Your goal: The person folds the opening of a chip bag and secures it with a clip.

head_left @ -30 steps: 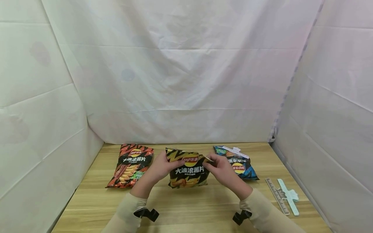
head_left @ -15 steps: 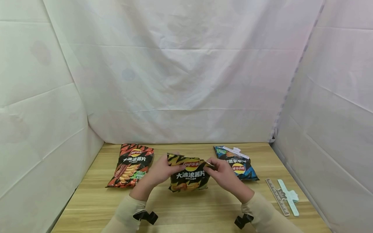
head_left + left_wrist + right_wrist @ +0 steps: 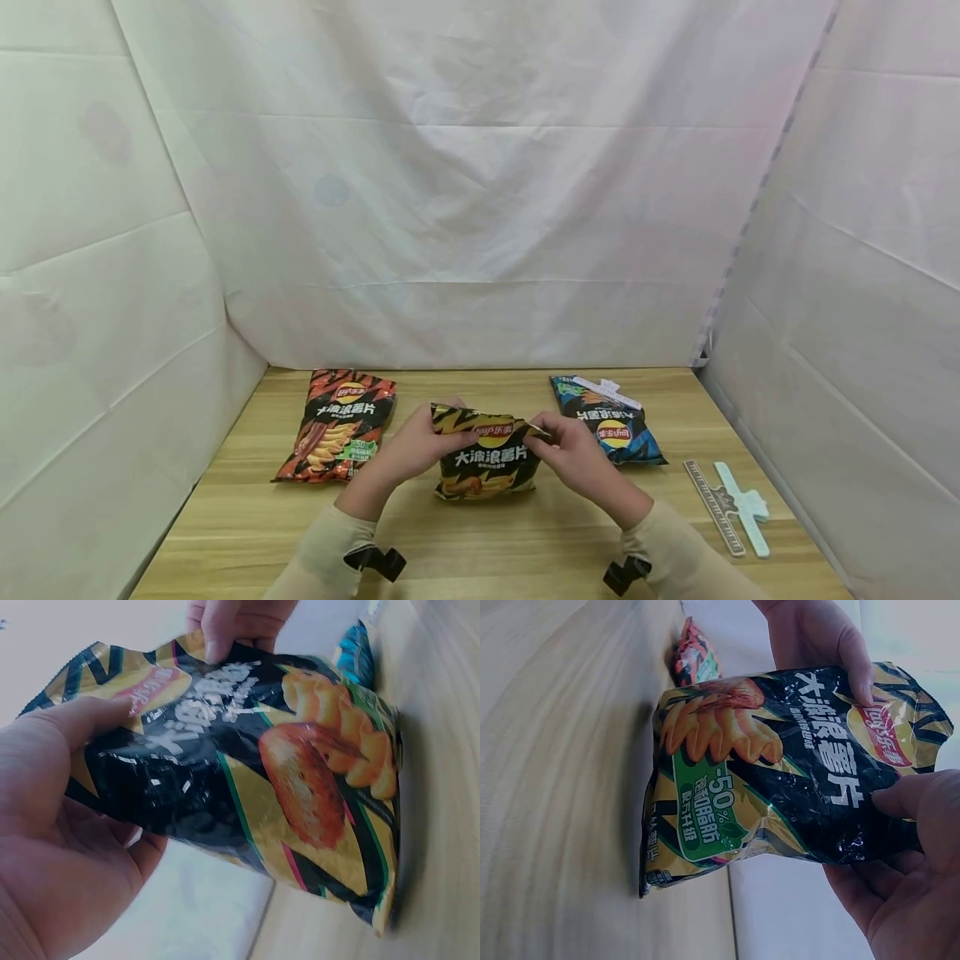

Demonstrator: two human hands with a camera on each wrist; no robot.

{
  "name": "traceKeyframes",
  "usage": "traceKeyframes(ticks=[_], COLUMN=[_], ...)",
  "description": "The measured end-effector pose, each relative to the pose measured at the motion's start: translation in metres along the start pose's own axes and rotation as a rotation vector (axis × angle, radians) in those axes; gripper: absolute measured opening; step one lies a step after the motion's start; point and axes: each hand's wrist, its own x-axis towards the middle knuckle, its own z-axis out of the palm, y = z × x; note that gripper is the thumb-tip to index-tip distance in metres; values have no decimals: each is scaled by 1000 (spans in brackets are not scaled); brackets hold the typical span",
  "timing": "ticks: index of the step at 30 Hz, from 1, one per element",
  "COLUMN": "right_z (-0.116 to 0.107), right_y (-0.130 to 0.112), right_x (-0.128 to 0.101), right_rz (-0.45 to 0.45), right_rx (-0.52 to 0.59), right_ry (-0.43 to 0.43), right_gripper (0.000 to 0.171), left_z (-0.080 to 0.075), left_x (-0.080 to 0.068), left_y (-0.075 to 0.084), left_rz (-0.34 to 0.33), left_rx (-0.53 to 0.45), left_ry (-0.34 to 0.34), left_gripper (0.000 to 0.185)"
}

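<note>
Between both hands a black and gold bag of potato chips (image 3: 487, 467) stands upright, its bottom edge at the wooden table. My left hand (image 3: 416, 442) grips its left side, thumb across the front by the red and yellow logo and fingers behind. On the other side my right hand (image 3: 573, 450) pinches the upper right part, thumb on the front. In the left wrist view the chip bag (image 3: 307, 787) shows a chicken wing and wavy chips. The right wrist view shows a green label on the chip bag (image 3: 705, 810) and fingers curled behind it.
At the left lies a red and black chip bag (image 3: 341, 429). A blue and black chip bag (image 3: 618, 429) lies at the right, a white bag clip (image 3: 607, 392) across its far end. Nearer, at the right edge, are a grey clip (image 3: 714, 507) and a mint clip (image 3: 742, 508). White cloth walls surround the table.
Both hands have lowered the black and gold chip bag a little toward me, and it now stands with its bottom lower in view. The other bags and clips have stayed put.
</note>
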Motion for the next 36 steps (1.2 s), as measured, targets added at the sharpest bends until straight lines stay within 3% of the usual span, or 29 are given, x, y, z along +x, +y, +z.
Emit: traceKeyframes(ticks=[8,19,27,36], right_z=[5,5,3,0], right_y=[8,8,7,9], right_x=[-3,-5,-7,-8], right_rz=[9,3,33,41], right_rx=[9,11,22,71], right_ry=[12,24,60,95], right_gripper=[8,9,7,10], left_z=[1,-1,-12,-28], left_x=[0,0,1,2], left_y=[-13,-10,9,41], left_rz=[-1,0,-45,35], left_rx=[-5,2,76,268], left_ry=[15,11,37,-21], left_gripper=[29,32,23,15])
